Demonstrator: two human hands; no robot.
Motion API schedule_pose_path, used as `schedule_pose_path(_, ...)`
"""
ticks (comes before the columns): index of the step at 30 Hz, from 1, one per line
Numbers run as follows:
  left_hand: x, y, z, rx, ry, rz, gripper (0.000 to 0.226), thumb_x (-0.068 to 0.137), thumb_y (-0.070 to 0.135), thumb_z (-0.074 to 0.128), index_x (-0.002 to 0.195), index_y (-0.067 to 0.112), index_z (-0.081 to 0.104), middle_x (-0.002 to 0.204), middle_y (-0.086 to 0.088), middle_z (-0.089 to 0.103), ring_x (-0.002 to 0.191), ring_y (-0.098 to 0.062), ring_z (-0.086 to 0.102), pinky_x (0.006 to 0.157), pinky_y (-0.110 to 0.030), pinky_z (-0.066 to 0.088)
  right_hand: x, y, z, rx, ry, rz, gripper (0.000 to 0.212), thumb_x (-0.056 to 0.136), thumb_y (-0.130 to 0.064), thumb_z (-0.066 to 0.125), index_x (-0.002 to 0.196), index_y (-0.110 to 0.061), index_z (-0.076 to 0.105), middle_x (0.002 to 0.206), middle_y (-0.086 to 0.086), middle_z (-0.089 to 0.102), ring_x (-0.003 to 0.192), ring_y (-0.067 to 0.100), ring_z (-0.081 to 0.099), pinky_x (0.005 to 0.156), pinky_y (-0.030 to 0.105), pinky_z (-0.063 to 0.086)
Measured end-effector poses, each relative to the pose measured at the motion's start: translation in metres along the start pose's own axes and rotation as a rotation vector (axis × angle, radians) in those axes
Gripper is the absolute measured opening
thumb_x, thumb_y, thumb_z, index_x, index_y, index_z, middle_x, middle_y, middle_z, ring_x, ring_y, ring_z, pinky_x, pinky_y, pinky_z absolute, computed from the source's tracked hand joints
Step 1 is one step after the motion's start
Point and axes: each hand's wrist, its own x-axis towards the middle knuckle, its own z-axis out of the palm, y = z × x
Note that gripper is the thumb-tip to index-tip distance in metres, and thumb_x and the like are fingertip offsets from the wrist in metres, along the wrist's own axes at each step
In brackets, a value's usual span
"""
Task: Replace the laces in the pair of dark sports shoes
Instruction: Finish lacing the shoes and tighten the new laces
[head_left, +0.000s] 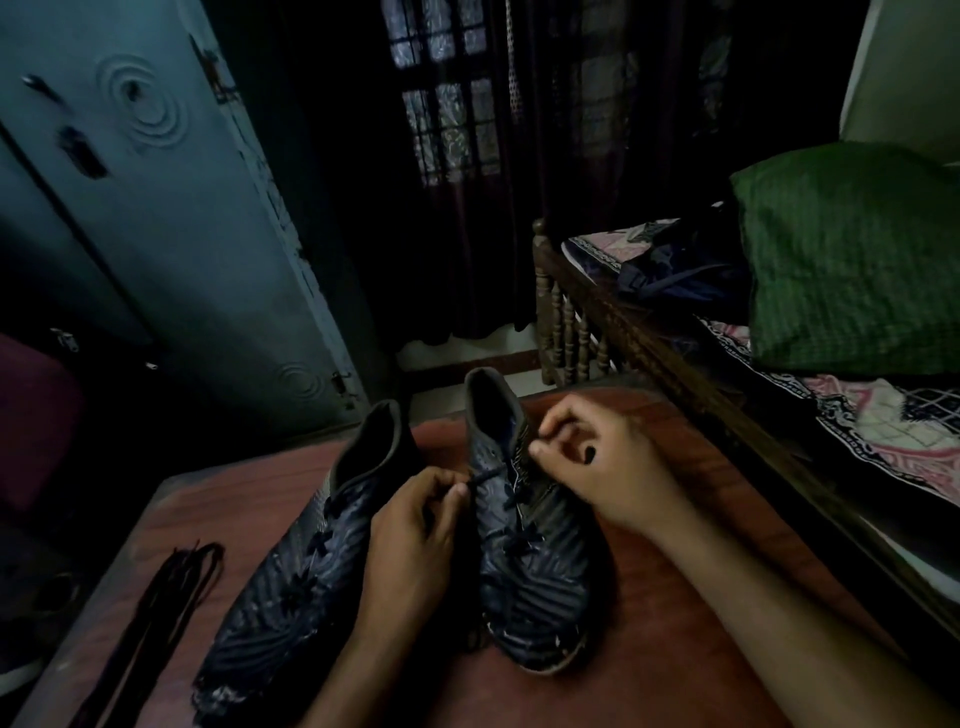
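Two dark sports shoes side by side on a reddish surface (675, 597), toes near, openings far. Left shoe (291, 582) angled leftward, apparently laced. Right shoe (524, 545) upright between the two forearms, with a dark lace (483, 477) running across its upper eyelets. Left hand (415, 540) pinching one run of that lace between thumb and forefinger, just left of the tongue. Right hand (597, 467) curled at the far right eyelets, thumb and forefinger closed on what looks like the other lace end; too dim to be sure. A bundle of loose laces (171, 597) lying well apart on the near left of the surface.

Probably light, limp cord, no stiffness except at the tips, slack and prone to slipping back through an eyelet. Best pinched close to the tip or right at the eyelet, with gentle tension from both sides. Shoe upper likely soft and yielding, sole stiffer; steadying near the eyelet row seems wise. Nothing fragile.
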Motion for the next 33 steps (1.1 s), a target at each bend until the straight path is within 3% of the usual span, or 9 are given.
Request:
schedule_pose_path(4,-0.006,0.001,-0.003,-0.055,-0.062,-0.079,0.023,0.101,0.033,0.063,0.081,0.024,0.067,0.07,0.007,0.068,0.064,-0.007,0.062,0.062,-0.038,0.05,-0.003,0.001,0.005,-0.203,-0.109,-0.038,0.015,0.082,-0.043,0.076,0.086,-0.032,0.066,0.074,-0.012,0.063,0.076,0.0,0.055,0.065,0.027,0.047)
schedule_pose_path(9,-0.019,0.011,-0.007,0.017,-0.057,-0.049,0.023,0.101,0.032,0.063,0.08,0.022,0.066,0.068,0.006,0.067,0.064,-0.006,0.061,0.063,-0.038,0.051,-0.007,-0.001,0.005,-0.326,-0.038,-0.154,0.017,0.083,-0.048,0.072,0.078,-0.036,0.061,0.094,-0.019,0.055,0.106,0.007,0.042,0.091,0.031,0.037)
schedule_pose_path(13,-0.034,0.016,-0.011,0.111,-0.049,0.007,0.019,0.101,0.029,0.062,0.084,0.019,0.064,0.076,0.007,0.067,0.074,-0.009,0.064,0.069,-0.033,0.051,-0.007,-0.004,0.003,-0.429,-0.065,-0.145,0.026,0.087,-0.054,0.066,0.073,-0.035,0.054,0.103,-0.015,0.052,0.119,0.005,0.032,0.093,0.024,0.018)
schedule_pose_path(17,-0.03,0.017,-0.009,0.122,-0.025,-0.067,0.02,0.101,0.027,0.064,0.083,0.018,0.064,0.078,0.006,0.068,0.077,-0.012,0.065,0.072,-0.033,0.052,-0.004,-0.026,-0.012,0.207,-0.209,-0.065,0.036,0.092,-0.049,0.061,0.061,-0.03,0.057,0.081,-0.009,0.057,0.088,0.008,0.055,0.085,0.032,0.042)
schedule_pose_path(20,-0.031,0.017,-0.007,0.157,-0.052,-0.116,0.025,0.1,0.031,0.065,0.08,0.018,0.059,0.074,0.0,0.065,0.066,-0.006,0.058,0.066,-0.033,0.05,-0.011,-0.043,-0.018,0.566,-0.245,-0.043,0.034,0.089,-0.044,0.063,0.063,-0.022,0.062,0.071,-0.004,0.058,0.072,0.01,0.056,0.074,0.03,0.043)
schedule_pose_path(24,-0.022,0.04,-0.018,0.255,-0.116,-0.13,0.003,0.095,0.024,0.071,0.098,0.025,0.072,0.1,0.003,0.063,0.087,0.001,0.062,0.078,-0.014,0.048,-0.011,-0.046,-0.021,0.617,-0.278,-0.11,0.026,0.086,-0.037,0.07,0.066,-0.02,0.072,0.094,-0.004,0.058,0.095,0.011,0.06,0.092,0.031,0.043)
schedule_pose_path(26,-0.017,0.065,-0.024,0.231,-0.054,-0.016,0.02,0.096,0.019,0.07,0.114,0.027,0.071,0.11,0.008,0.06,0.099,-0.004,0.063,0.084,-0.019,0.051,-0.011,-0.049,-0.024,0.676,-0.326,-0.112,0.021,0.085,-0.034,0.071,0.073,-0.018,0.077,0.103,-0.004,0.059,0.108,0.014,0.06,0.1,0.034,0.043)
schedule_pose_path(30,-0.021,0.118,-0.022,0.127,-0.265,0.093,0.019,0.098,0.013,0.063,0.105,0.029,0.069,0.087,0.011,0.072,0.074,-0.009,0.065,0.067,-0.03,0.052,-0.014,-0.057,-0.03,0.835,-0.356,-0.143,0.018,0.087,-0.021,0.069,0.081,-0.006,0.077,0.11,0.003,0.064,0.125,0.03,0.056,0.106,0.038,0.046)
schedule_pose_path(33,-0.022,0.128,-0.023,0.267,-0.269,0.177,0.015,0.1,0.019,0.064,0.092,0.031,0.069,0.075,0.016,0.068,0.067,0.0,0.063,0.063,-0.025,0.049,-0.016,-0.059,-0.032,0.94,-0.322,-0.165,0.019,0.089,-0.017,0.067,0.078,-0.007,0.077,0.111,0.016,0.067,0.113,0.038,0.061,0.098,0.038,0.05)
